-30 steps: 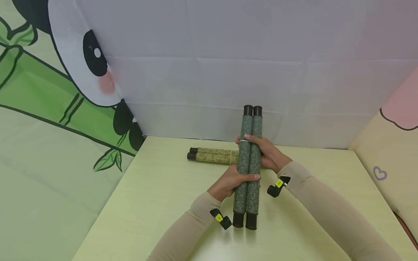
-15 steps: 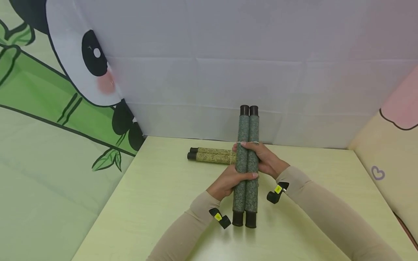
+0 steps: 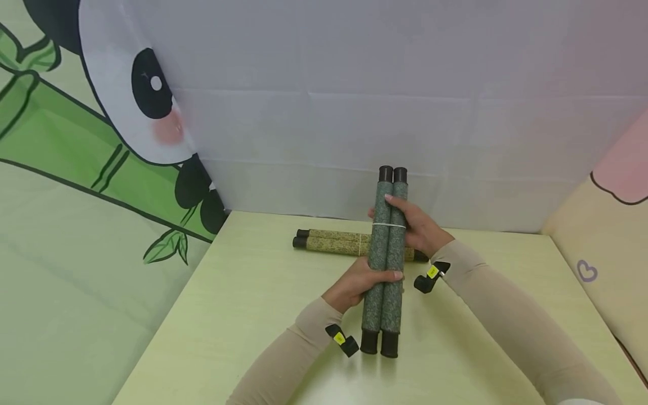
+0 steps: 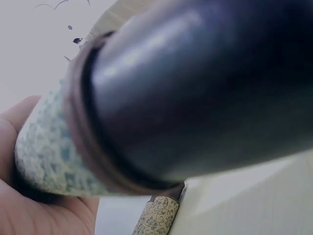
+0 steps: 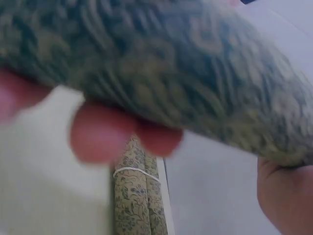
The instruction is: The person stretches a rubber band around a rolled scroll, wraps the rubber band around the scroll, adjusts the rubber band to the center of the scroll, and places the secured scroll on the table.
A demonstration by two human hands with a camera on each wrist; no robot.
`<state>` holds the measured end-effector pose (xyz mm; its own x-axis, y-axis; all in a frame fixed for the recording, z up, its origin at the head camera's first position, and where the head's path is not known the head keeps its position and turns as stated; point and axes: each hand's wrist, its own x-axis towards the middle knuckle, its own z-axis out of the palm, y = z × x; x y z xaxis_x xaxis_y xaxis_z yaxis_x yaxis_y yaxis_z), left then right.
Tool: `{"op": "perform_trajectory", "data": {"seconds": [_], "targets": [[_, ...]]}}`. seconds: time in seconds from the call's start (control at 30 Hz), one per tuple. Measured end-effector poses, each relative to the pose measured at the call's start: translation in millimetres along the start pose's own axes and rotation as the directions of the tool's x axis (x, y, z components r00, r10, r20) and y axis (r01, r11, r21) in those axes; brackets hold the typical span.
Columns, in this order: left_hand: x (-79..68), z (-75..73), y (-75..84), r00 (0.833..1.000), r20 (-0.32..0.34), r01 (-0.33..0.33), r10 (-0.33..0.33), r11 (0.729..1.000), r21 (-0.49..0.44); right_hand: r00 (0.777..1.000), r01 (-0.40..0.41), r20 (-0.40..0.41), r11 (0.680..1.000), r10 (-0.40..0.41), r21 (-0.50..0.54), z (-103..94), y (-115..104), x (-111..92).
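Observation:
A green patterned scroll (image 3: pixel 377 247), its two rolls side by side with dark end caps, is held tilted above the table in the head view. A thin white band (image 3: pixel 388 225) runs across both rolls. My left hand (image 3: pixel 356 281) grips the lower middle, thumb across the front. Higher up, my right hand (image 3: pixel 417 225) grips the rolls just above the band, thumb on the front and fingers behind. A dark end cap (image 4: pixel 195 93) fills much of the left wrist view. In the right wrist view, fingertips (image 5: pixel 100 132) show under the green fabric.
Behind the held rolls, a yellow patterned scroll (image 3: pixel 331 244) with dark ends lies crosswise on the pale table (image 3: pixel 243 326), tied with a white band (image 5: pixel 137 171). A light cloth wall (image 3: pixel 304 129) rises at the table's back edge, with a panda print cloth (image 3: pixel 121 107) at left.
My right hand has slid from the white band up past it, so the band now shows across both rolls. The left hand keeps its grip. The green scroll shifted slightly.

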<state>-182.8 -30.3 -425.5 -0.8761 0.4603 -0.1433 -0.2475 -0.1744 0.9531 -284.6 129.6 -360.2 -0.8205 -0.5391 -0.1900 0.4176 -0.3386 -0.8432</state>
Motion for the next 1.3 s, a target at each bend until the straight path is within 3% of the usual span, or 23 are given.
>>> {"op": "perform_trajectory", "data": {"seconds": [0.13,0.3,0.57,0.87,1.17,1.3], "targets": [[1.4,0.8,1.1,1.0,-0.019,-0.003,0.004,1.0,0.018,1.0,-0.009,-0.025,0.999,0.007,-0.052,4.4,6,-1],[3.6,-0.8,0.0,1.0,-0.019,-0.006,0.007,1.0,0.017,0.998,-0.034,-0.051,0.999,0.032,-0.03,4.3,20,-5],[-4.6,-6.6,0.7,1.0,0.004,-0.025,0.025,1.0,0.013,0.999,-0.022,-0.027,0.999,0.021,-0.047,13.7,43,-18],[-14.8,-5.9,-6.1,0.999,0.039,-0.032,0.033,0.999,-0.034,0.999,-0.022,-0.05,1.0,0.021,-0.013,20.6,47,-24],[-32.7,-1.3,-20.3,0.992,0.119,0.05,-0.035,0.991,-0.126,0.995,-0.046,-0.088,0.999,0.047,0.01,17.8,40,-26],[-38.1,-1.6,-20.4,0.988,0.143,0.077,-0.056,0.986,-0.147,0.996,-0.065,-0.06,0.998,0.066,0.021,17.2,38,-27]]}}
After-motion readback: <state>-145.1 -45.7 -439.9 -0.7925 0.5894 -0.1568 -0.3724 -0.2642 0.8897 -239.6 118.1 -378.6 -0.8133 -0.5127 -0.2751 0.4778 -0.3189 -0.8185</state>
